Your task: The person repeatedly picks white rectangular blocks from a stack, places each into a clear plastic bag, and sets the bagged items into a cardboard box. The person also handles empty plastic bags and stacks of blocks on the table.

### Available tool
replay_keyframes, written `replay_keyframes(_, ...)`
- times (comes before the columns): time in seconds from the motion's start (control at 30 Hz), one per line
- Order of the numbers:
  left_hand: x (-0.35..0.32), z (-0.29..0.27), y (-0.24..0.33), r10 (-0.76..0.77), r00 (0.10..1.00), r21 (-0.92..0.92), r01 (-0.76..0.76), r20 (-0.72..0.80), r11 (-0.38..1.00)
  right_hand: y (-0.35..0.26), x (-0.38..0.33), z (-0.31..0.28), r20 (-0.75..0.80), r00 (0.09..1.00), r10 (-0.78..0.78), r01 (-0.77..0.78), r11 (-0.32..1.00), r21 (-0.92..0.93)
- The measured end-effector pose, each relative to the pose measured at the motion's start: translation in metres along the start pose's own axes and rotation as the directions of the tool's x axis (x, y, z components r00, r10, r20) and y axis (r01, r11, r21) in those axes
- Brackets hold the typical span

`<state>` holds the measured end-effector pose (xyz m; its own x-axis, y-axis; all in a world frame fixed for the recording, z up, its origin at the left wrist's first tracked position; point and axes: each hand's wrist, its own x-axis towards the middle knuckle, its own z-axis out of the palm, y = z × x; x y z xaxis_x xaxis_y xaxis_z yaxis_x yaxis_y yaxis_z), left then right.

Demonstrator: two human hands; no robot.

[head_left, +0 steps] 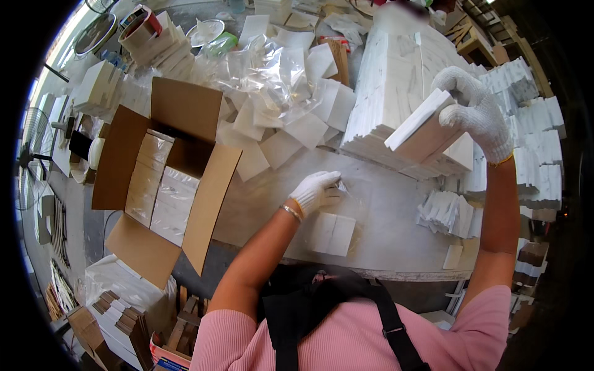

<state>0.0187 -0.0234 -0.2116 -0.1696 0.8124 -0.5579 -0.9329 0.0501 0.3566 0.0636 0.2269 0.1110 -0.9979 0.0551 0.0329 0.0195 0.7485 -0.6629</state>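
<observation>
My right hand [476, 111], in a white knitted glove, grips a white marble tile [424, 127] from its right end. It is tilted over the front of a long row of stacked marble tiles [387, 93]. My left hand [315, 191], gloved alike, is closed at the mouth of a clear plastic bag [357, 213] lying on the worktable [266, 213]. Inside or under that film sits a small white tile stack [332, 234], just below my left fingers. How many tiles are in my right hand cannot be made out.
An open cardboard box [210, 207] with plastic-wrapped tile packs [176, 204] stands left of my left arm. Behind it lie loose white sheets [284, 148] under crumpled clear bags [266, 74]. More tile stacks [448, 213] line the right side; a fan [34, 151] is at far left.
</observation>
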Motion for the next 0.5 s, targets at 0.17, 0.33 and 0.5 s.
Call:
replay_keyframes(0.17, 0.015, 0.007, -0.002, -0.022, 0.998, 0.141, 0.013, 0.06, 0.99, 0.012, -0.061, 0.139, 0.38, 0.899, 0.217, -0.312, 0.927, 0.21)
replay_keyframes(0.33, 0.027, 0.0, -0.007, -0.04, 0.998, 0.056, 0.037, 0.046, 0.998, 0.049, -0.081, 0.229, 0.576, 0.749, 0.327, -0.383, 0.923, -0.026)
replay_keyframes(0.5, 0.008, 0.014, 0.001, -0.036, 0.999, 0.077, 0.036, 0.003, 0.996, 0.056, -0.104, 0.253, 0.324, 0.893, 0.312, -0.306, 0.949, -0.07)
